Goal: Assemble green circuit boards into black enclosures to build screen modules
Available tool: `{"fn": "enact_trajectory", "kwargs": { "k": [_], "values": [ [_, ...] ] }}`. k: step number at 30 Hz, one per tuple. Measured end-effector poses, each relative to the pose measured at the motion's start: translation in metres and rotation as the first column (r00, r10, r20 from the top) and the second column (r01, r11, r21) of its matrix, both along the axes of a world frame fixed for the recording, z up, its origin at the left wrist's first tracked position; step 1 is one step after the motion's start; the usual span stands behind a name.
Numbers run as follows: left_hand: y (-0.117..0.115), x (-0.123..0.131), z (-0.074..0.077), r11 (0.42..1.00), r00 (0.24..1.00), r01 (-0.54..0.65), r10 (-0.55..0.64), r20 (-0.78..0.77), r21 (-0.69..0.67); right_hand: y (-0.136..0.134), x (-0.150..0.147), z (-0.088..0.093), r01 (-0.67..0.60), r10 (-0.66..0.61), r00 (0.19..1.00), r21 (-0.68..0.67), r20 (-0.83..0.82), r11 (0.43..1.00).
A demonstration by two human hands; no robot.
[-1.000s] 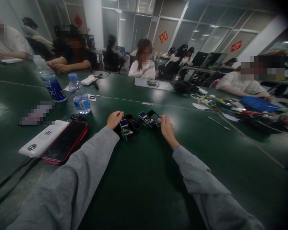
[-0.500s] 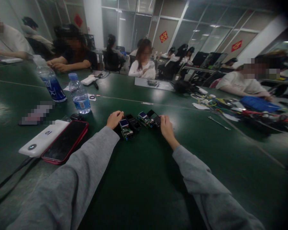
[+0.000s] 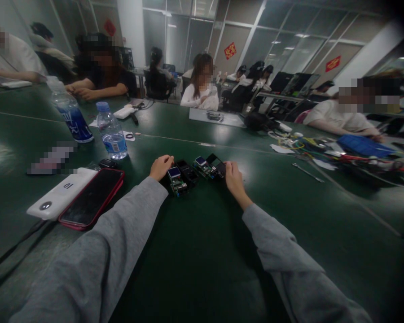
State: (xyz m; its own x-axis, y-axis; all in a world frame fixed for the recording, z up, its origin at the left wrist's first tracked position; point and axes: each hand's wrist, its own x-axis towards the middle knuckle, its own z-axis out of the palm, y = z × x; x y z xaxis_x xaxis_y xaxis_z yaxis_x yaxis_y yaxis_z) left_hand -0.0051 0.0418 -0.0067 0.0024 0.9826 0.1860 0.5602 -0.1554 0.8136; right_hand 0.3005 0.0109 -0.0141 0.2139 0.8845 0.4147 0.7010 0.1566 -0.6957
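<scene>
My left hand [image 3: 161, 167] is closed at the left edge of a green circuit board with a small screen [image 3: 177, 183]; its fingertips are partly hidden. Against that board's right side lies an open black plastic case [image 3: 189, 172]. A second circuit board with a small screen [image 3: 203, 166] sits just to the right, angled the other way. Beside this one is another black case with a dark, window-like panel [image 3: 217, 162]. The fingers of my right hand [image 3: 234, 175] pinch the right edge of that second case. All these parts rest low on the green table [image 3: 195, 260].
On my left are a red-cased phone [image 3: 92, 199], a white power bank [image 3: 62, 193] with a black strap, and two bottles [image 3: 111, 132] [image 3: 72, 114]. A metal wrench [image 3: 308, 172] and a heap of cables [image 3: 357, 157] lie on the right. Several people sit around.
</scene>
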Motion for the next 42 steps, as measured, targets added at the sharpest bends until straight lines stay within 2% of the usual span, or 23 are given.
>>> {"fn": "enact_trajectory", "kwargs": {
  "k": [16,42],
  "values": [
    [0.0034,-0.0009,-0.003,1.0,0.996,0.0,0.002,-0.085,0.016,0.0002,-0.0007,-0.0007,0.003,-0.003,1.0,0.006,-0.004,1.0],
    [-0.0015,0.0007,0.0019,1.0,0.997,-0.004,0.004,-0.073,0.0,0.0006,0.0,-0.0015,0.001,-0.001,1.0,-0.001,0.004,1.0]
  ]
}}
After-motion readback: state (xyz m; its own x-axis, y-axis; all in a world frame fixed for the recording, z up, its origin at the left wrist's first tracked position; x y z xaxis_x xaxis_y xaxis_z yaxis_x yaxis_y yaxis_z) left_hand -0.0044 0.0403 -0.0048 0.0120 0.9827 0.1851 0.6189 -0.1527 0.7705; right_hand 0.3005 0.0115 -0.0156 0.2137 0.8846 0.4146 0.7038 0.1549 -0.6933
